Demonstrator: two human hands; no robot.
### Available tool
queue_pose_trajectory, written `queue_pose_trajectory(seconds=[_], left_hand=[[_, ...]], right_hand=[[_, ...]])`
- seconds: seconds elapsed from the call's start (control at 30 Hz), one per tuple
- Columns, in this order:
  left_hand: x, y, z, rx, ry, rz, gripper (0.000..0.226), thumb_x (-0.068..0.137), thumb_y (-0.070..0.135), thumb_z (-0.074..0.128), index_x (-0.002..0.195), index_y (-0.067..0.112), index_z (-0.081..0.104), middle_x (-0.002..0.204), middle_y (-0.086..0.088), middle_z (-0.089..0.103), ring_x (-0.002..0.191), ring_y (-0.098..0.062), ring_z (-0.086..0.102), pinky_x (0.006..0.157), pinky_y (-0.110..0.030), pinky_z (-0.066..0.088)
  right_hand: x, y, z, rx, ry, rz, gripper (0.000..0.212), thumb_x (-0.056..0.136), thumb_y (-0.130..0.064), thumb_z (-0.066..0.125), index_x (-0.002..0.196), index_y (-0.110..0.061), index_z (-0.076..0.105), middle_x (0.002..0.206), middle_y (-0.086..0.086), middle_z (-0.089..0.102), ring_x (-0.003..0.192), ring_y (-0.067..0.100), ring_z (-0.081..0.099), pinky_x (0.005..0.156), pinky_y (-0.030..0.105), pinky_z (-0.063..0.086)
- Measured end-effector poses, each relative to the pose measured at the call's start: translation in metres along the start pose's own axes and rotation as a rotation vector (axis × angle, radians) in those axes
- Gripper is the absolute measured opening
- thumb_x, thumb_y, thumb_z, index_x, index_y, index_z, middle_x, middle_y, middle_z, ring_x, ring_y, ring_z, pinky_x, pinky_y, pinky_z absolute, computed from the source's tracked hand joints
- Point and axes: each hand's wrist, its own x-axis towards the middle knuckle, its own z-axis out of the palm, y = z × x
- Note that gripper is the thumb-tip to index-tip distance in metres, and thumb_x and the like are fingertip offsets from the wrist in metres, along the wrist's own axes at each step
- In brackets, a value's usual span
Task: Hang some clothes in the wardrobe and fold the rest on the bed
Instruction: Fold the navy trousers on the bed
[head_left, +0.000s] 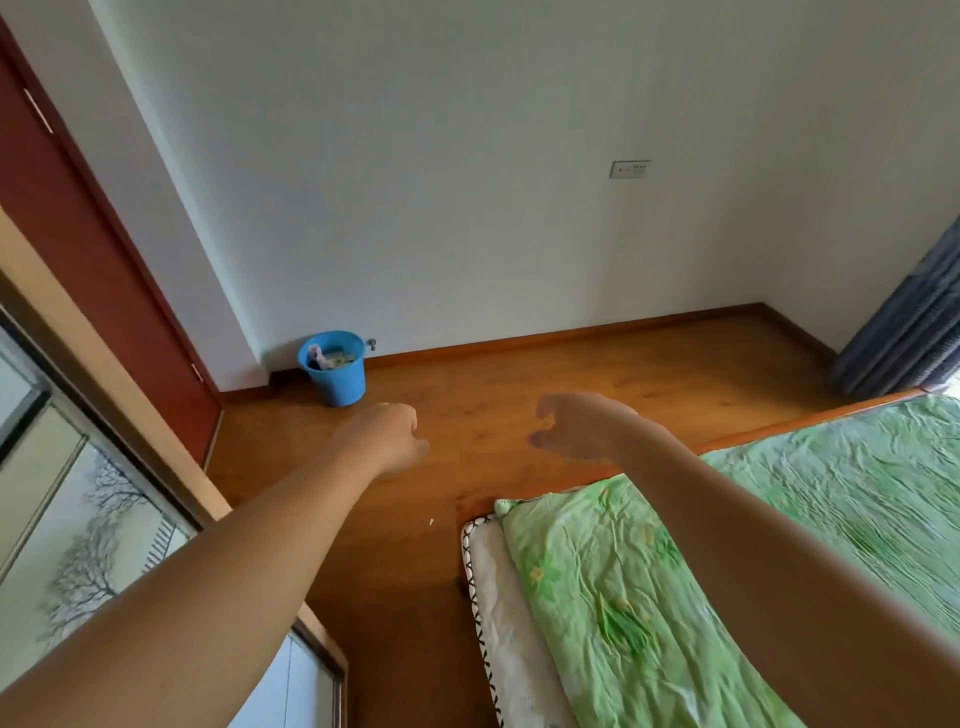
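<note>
Both bare arms are reaching forward over the wooden floor (519, 364). The left hand (387, 436) is hovering just toward 8 o'clock from the centre, its fingers curled in toward the palm and gripping nothing. The right hand (576, 426) is hovering just toward 4 o'clock, apart from the left one, its fingers half bent and loose, also grasping nothing. The bed (831, 493), covered with a wrinkled green sheet, is lying at 4 o'clock, partly under the right forearm. The wardrobe (78, 519), with a tree picture on its sliding door, is standing at 8 o'clock. A blue bucket (335, 376) is sitting at 9 o'clock beside the wall.
</note>
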Motion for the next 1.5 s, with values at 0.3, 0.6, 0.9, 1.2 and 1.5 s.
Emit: queue_pose_trajectory(seconds=[0.3, 0.6, 0.9, 1.2, 1.5], left_hand=[[0.164, 0.023, -0.012, -0.016, -0.057, 0.106, 0.043, 0.096, 0.040, 0.059, 0.136, 0.024, 0.055, 0.134, 0.001, 0.056, 0.108, -0.017, 0.059, 0.077, -0.028, 0.047], [0.320, 0.029, -0.059, 0.042, -0.061, 0.170, 0.042, 0.098, 0.039, 0.055, 0.137, 0.025, 0.053, 0.131, 0.000, 0.053, 0.102, -0.017, 0.059, 0.076, -0.029, 0.050], [0.480, 0.035, -0.064, 0.090, -0.094, 0.294, 0.042, 0.097, 0.041, 0.055, 0.137, 0.029, 0.053, 0.136, 0.003, 0.053, 0.108, -0.015, 0.058, 0.072, -0.024, 0.046], [0.675, 0.047, -0.076, 0.164, -0.191, 0.575, 0.044, 0.098, 0.044, 0.052, 0.139, 0.029, 0.051, 0.143, 0.001, 0.051, 0.119, -0.021, 0.059, 0.092, -0.035, 0.055], [0.805, 0.103, -0.104, 0.244, -0.230, 0.800, 0.045, 0.097, 0.046, 0.053, 0.139, 0.029, 0.051, 0.140, 0.000, 0.054, 0.113, -0.020, 0.061, 0.080, -0.028, 0.050]], right_hand=[[0.130, 0.036, -0.030, 0.078, 0.064, 0.043, 0.053, 0.095, -0.053, 0.060, 0.140, -0.026, 0.053, 0.138, 0.001, 0.060, 0.120, 0.023, 0.058, 0.082, 0.031, 0.046], [0.280, 0.073, -0.073, 0.159, 0.072, 0.122, 0.053, 0.094, -0.053, 0.062, 0.139, -0.026, 0.054, 0.133, 0.002, 0.063, 0.116, 0.023, 0.062, 0.092, 0.039, 0.056], [0.371, 0.105, -0.096, 0.208, 0.079, 0.251, 0.054, 0.095, -0.052, 0.062, 0.140, -0.025, 0.053, 0.135, 0.001, 0.062, 0.116, 0.023, 0.062, 0.085, 0.032, 0.055], [0.514, 0.116, -0.109, 0.289, 0.073, 0.540, 0.056, 0.095, -0.054, 0.059, 0.142, -0.027, 0.051, 0.136, 0.000, 0.061, 0.118, 0.024, 0.060, 0.078, 0.031, 0.048], [0.563, 0.139, -0.138, 0.349, 0.065, 0.804, 0.057, 0.092, -0.061, 0.055, 0.140, -0.031, 0.050, 0.129, -0.001, 0.063, 0.104, 0.022, 0.063, 0.083, 0.039, 0.058]])
